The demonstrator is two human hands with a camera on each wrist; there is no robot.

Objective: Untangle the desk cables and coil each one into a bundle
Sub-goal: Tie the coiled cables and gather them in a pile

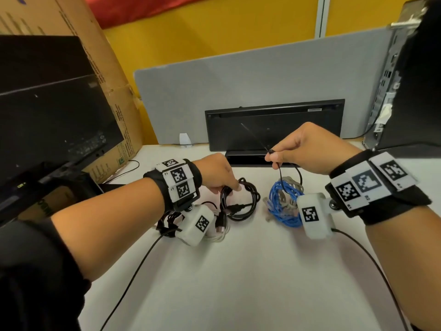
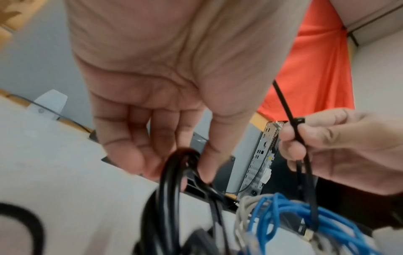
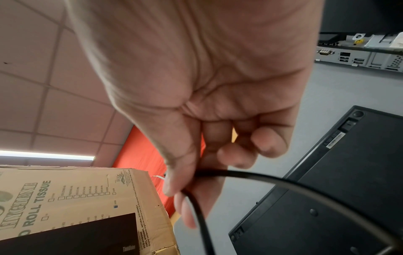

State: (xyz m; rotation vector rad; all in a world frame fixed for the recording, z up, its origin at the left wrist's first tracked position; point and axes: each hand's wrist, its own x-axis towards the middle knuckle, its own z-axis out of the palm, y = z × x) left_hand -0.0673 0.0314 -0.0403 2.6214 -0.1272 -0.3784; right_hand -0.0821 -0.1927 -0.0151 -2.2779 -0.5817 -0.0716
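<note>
A black cable (image 1: 238, 201) lies coiled in a ring on the white desk (image 1: 238, 283). My left hand (image 1: 235, 187) grips the ring's far edge, and in the left wrist view its fingers (image 2: 139, 155) and thumb curl round the black cable (image 2: 170, 186). Right of it lies a bundle of blue and grey network cables (image 1: 284, 204). A black zip tie (image 1: 256, 139) loops round that bundle, its tail sticking up. My right hand (image 1: 270, 158) pinches the zip tie (image 2: 294, 124) at its head, above the bundle. The right wrist view shows the strap (image 3: 240, 174) between thumb and finger.
A black keyboard (image 1: 274, 125) stands on edge against the grey divider (image 1: 238, 80). A monitor (image 1: 47, 115) and a cardboard box (image 1: 102, 68) are at the left, a computer tower (image 1: 391, 91) at the right. More black and white cables (image 1: 214, 235) lie under my left wrist.
</note>
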